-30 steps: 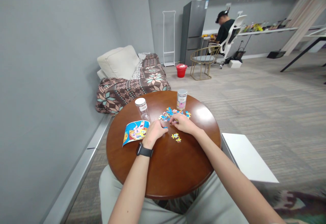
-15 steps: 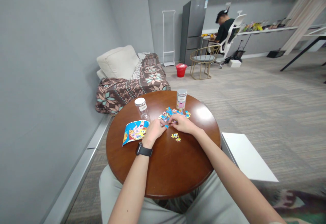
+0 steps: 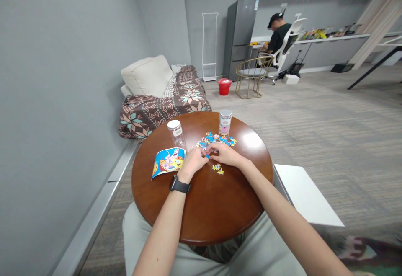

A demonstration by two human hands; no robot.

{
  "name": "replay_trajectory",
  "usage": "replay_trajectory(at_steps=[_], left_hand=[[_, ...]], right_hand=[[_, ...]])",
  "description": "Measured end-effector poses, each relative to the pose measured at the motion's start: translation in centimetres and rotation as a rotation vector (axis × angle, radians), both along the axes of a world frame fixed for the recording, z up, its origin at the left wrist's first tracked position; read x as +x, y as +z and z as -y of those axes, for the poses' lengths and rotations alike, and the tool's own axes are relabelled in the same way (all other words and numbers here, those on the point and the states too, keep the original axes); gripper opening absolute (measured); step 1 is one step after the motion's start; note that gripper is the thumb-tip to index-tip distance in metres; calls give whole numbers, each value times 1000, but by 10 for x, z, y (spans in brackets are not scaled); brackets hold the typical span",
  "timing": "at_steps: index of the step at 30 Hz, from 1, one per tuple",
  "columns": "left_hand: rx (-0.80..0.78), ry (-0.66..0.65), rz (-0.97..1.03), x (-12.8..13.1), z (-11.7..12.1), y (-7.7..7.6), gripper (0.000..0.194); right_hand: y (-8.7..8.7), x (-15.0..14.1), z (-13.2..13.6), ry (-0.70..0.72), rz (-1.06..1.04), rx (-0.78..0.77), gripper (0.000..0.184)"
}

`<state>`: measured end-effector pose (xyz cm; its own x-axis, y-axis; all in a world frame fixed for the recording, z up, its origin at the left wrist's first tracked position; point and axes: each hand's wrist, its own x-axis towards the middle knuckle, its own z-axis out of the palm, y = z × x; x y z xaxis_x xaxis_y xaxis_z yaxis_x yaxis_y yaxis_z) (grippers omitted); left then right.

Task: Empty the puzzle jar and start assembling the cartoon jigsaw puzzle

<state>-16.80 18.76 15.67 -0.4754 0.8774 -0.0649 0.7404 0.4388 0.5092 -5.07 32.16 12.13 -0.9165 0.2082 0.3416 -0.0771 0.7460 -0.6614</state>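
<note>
On a round brown wooden table (image 3: 204,209) lies a pile of loose blue and yellow puzzle pieces (image 3: 216,139). My left hand (image 3: 194,161), with a black watch on its wrist, and my right hand (image 3: 226,153) meet at the pile's near edge, fingers curled in a pinch around a small blue piece between them. A joined yellow bit of puzzle (image 3: 217,168) lies just in front of my right hand. A cartoon picture sheet (image 3: 168,161) lies left of my left hand.
Two small jars stand on the table: a clear empty one (image 3: 176,133) and one with a grey lid (image 3: 225,122). A white box (image 3: 306,194) sits right of the table. A patterned sofa (image 3: 163,100) is behind. A person sits at a far desk (image 3: 276,33).
My two hands have drawn slightly closer together at the pile's edge. The view has shifted a little; nothing else on the table has moved.
</note>
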Motion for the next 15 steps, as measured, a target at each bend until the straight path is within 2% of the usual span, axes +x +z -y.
replay_trajectory(at_steps=[7, 15], left_hand=[[-11, -31, 18, -2, 1, 4, 23], [13, -42, 84, -4, 0, 0, 19]], right_hand=[[-2, -1, -1, 19, 4, -67, 23], [0, 0, 2, 7, -20, 36, 21]])
